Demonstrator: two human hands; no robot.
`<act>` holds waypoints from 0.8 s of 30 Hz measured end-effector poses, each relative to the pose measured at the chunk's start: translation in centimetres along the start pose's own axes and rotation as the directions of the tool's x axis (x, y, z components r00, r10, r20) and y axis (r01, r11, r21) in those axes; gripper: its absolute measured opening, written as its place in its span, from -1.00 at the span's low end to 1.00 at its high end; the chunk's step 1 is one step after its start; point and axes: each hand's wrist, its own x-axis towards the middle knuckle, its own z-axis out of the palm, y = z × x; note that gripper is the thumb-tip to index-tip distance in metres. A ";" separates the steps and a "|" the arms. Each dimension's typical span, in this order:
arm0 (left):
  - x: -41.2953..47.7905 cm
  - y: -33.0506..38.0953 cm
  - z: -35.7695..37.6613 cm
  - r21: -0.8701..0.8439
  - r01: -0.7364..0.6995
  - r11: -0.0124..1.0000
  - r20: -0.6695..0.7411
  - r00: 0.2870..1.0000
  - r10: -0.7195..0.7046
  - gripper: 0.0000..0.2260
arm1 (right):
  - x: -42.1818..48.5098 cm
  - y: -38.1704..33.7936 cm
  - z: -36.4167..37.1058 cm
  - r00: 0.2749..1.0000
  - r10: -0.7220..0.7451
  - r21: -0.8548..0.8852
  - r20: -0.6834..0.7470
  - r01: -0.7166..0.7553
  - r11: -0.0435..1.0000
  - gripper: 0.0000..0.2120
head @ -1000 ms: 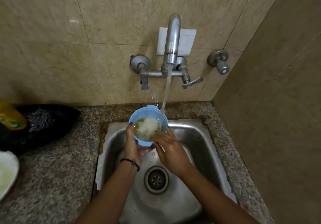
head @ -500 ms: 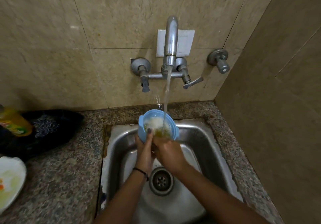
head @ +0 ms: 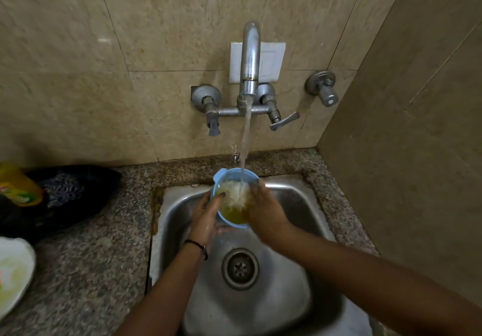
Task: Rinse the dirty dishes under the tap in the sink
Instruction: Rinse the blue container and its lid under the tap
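Blue bowl (head: 236, 197) sat under the running tap (head: 249, 59); your left hand (head: 206, 213) and right hand (head: 263, 210) gripped its sides, fingers curled around it.

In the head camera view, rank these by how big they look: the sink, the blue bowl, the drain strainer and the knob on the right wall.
Largest to smallest as they look:
1. sink
2. blue bowl
3. drain strainer, close to the bowl; part of the bowl is covered by the hands, so this is unsure
4. wall knob

Yellow bottle (head: 18, 185), black bag (head: 70, 197), wall plate (head: 271, 62)
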 end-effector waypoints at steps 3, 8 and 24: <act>-0.2 -1.0 -0.2 -0.012 0.070 0.997 -0.041 0.997 -0.070 -0.72 | -2.3 -3.0 -0.5 0.967 -0.181 0.140 0.178 0.157 0.978 -0.64; -0.6 -2.1 -0.7 0.051 0.131 0.990 0.000 0.991 -0.131 -0.74 | -1.3 -2.6 -0.9 0.937 -0.266 0.337 0.227 0.181 0.924 -0.33; -0.7 -1.7 -1.8 -0.026 0.374 0.927 0.123 0.922 -0.368 -0.71 | -4.7 -0.9 0.6 0.994 0.015 0.610 -0.106 0.053 0.791 -0.64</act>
